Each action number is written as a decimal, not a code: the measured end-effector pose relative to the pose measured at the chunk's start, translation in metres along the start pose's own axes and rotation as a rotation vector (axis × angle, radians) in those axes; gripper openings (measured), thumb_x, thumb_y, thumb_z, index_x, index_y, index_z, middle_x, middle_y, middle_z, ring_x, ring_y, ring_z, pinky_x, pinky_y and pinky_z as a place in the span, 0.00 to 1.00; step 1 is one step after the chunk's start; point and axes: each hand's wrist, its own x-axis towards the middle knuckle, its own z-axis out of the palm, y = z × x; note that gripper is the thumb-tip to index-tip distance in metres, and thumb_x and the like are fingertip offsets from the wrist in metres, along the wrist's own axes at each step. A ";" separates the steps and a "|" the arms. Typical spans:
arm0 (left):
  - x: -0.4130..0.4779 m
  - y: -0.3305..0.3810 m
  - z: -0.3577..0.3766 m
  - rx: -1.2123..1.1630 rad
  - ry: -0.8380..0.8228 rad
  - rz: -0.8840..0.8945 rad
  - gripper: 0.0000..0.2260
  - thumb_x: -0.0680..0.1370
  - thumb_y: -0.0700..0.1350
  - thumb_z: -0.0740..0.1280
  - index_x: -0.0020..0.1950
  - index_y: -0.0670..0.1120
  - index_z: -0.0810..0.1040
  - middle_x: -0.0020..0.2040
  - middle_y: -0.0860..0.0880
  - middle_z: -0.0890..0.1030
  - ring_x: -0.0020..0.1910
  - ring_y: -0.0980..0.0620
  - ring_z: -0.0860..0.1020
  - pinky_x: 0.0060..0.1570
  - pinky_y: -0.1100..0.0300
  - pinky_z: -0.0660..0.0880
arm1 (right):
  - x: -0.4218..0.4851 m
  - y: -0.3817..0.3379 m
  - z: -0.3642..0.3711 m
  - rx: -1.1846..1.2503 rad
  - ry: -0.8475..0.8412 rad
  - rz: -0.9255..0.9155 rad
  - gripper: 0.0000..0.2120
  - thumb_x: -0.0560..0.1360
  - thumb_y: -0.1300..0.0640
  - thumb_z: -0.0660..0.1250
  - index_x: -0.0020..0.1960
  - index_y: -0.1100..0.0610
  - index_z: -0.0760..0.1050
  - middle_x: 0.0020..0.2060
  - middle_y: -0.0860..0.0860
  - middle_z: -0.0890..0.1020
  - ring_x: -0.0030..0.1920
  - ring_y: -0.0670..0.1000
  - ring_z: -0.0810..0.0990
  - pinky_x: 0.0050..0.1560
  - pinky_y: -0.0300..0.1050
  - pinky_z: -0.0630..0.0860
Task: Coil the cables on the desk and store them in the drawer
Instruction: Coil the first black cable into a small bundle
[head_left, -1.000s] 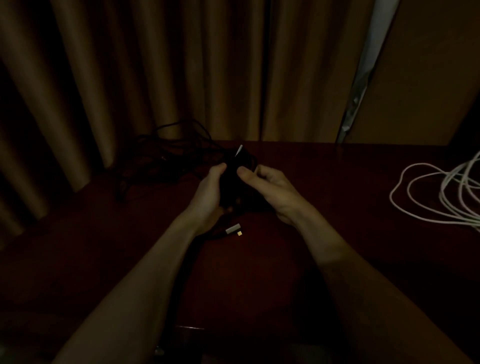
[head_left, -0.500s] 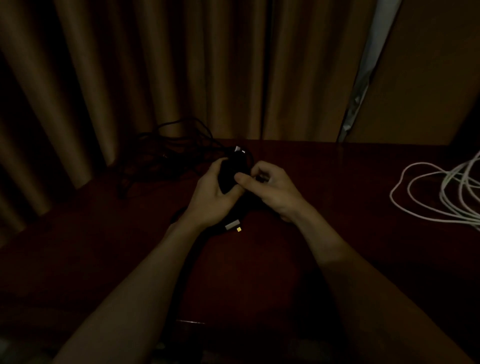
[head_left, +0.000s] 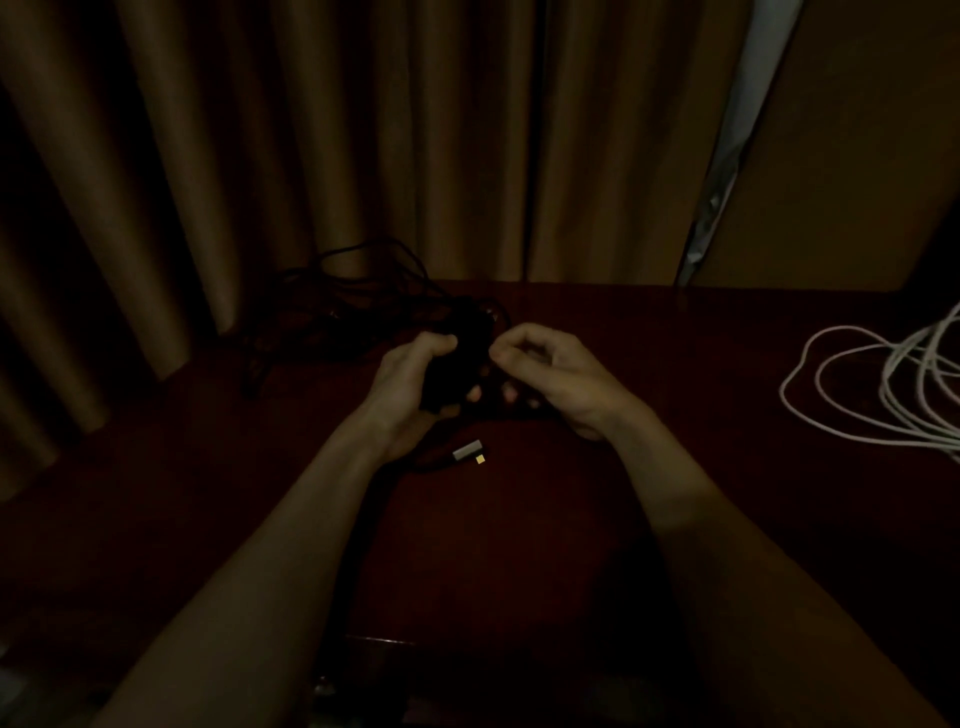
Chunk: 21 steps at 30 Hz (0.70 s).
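Observation:
The scene is very dim. My left hand (head_left: 410, 387) grips a dark bundle of black cable (head_left: 457, 364) above the dark red desk (head_left: 519, 519). My right hand (head_left: 550, 374) is beside the bundle on its right, fingers curled, thumb and forefinger pinching what looks like a strand of the black cable. A silver plug with a gold tip (head_left: 470, 451) hangs from the bundle below my left hand. More black cable (head_left: 353, 306) lies in a loose tangle at the back left of the desk.
Loose loops of white cable (head_left: 872, 395) lie on the desk at the right edge. Brown curtains (head_left: 363, 156) hang behind the desk. A brown panel stands at the back right. The desk's front edge is near the bottom, in shadow.
My right hand has shifted slightly right, away from the bundle. The bright plug tip above the bundle is out of sight now. My left hand keeps its grip.

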 end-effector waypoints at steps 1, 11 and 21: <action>0.000 0.000 -0.001 -0.015 -0.041 -0.013 0.23 0.77 0.55 0.64 0.63 0.40 0.79 0.45 0.46 0.83 0.36 0.53 0.80 0.38 0.58 0.72 | 0.000 0.001 0.000 0.020 -0.005 0.006 0.06 0.81 0.50 0.68 0.51 0.53 0.78 0.39 0.45 0.84 0.35 0.44 0.78 0.33 0.38 0.70; -0.005 0.003 0.007 0.021 -0.025 -0.068 0.21 0.84 0.57 0.62 0.67 0.43 0.79 0.54 0.44 0.85 0.44 0.50 0.84 0.42 0.58 0.76 | 0.004 0.005 0.006 0.071 0.057 0.049 0.09 0.81 0.48 0.69 0.51 0.55 0.79 0.38 0.47 0.83 0.31 0.41 0.77 0.31 0.34 0.71; 0.000 0.004 -0.008 -0.073 0.090 0.072 0.08 0.75 0.42 0.73 0.53 0.43 0.80 0.46 0.48 0.84 0.46 0.51 0.84 0.43 0.57 0.80 | 0.004 0.006 0.009 0.124 0.051 0.145 0.18 0.79 0.49 0.71 0.66 0.57 0.78 0.43 0.49 0.84 0.41 0.45 0.81 0.42 0.36 0.77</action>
